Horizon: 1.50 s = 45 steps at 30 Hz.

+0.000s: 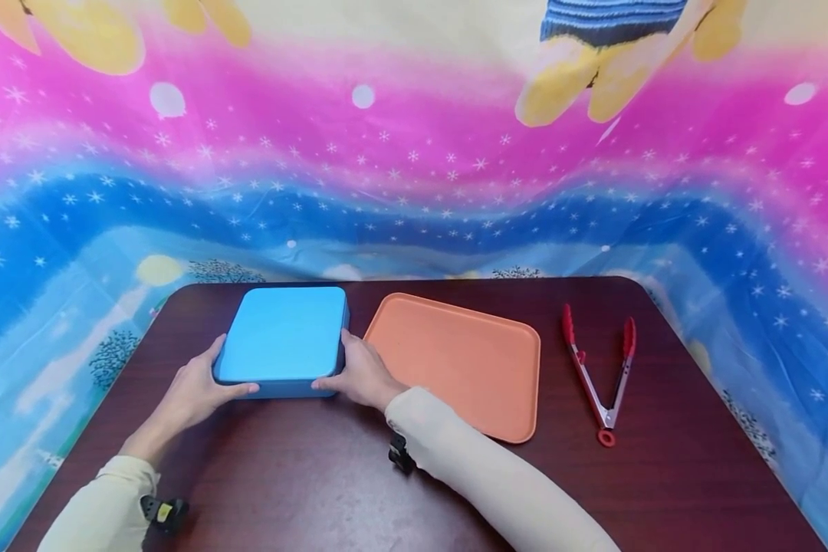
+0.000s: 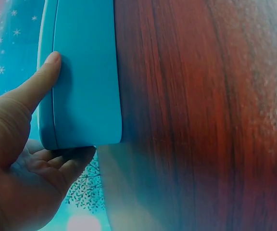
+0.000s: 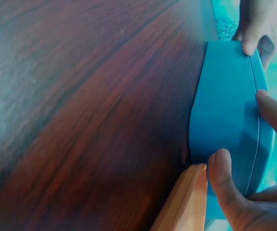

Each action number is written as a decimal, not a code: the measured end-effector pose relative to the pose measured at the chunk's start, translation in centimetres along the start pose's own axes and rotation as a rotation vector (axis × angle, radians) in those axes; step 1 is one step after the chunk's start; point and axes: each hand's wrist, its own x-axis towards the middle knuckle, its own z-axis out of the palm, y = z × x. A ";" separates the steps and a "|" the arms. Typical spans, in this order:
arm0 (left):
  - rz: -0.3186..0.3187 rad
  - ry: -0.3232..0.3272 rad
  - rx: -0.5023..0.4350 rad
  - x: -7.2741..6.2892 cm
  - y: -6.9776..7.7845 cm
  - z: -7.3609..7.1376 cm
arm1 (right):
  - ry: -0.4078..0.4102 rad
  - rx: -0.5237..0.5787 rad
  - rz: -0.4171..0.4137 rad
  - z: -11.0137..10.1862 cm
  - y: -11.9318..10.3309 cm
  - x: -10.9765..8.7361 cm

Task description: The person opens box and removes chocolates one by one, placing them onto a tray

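Observation:
A blue lidded box (image 1: 283,333) with rounded corners lies flat toward the back left of the table. My left hand (image 1: 195,392) holds its front left corner, thumb along the front wall near the lid seam and fingers around the left side. At the opposite front corner, my right hand (image 1: 364,374) grips the box with its thumb on the front and fingers along the right side. The left wrist view shows the left thumb (image 2: 47,77) pressed over the seam. In the right wrist view both hands are on the box, whose lid is on.
Right of the box lies an orange tray (image 1: 465,360), its near left part overlapped by my right hand and sleeve. Red-tipped tongs (image 1: 608,416) lie spread farther right on the dark wooden table (image 1: 303,475). A printed cloth (image 1: 414,153) hangs behind and around the table.

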 end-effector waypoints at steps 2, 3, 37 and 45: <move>0.002 -0.004 0.002 0.0 0.0 0.0 | 0.015 -0.018 0.004 0.2 -0.2 0.0; 0.004 -0.006 0.003 0.0 0.0 0.0 | 0.022 -0.032 0.009 0.4 -0.3 0.0; 0.063 0.029 0.007 0.9 -0.6 0.1 | -0.031 -0.073 0.024 0.3 -0.2 0.1; 0.054 0.046 -0.025 1.1 -0.5 -0.1 | -0.060 -0.036 0.046 -0.3 -0.3 0.5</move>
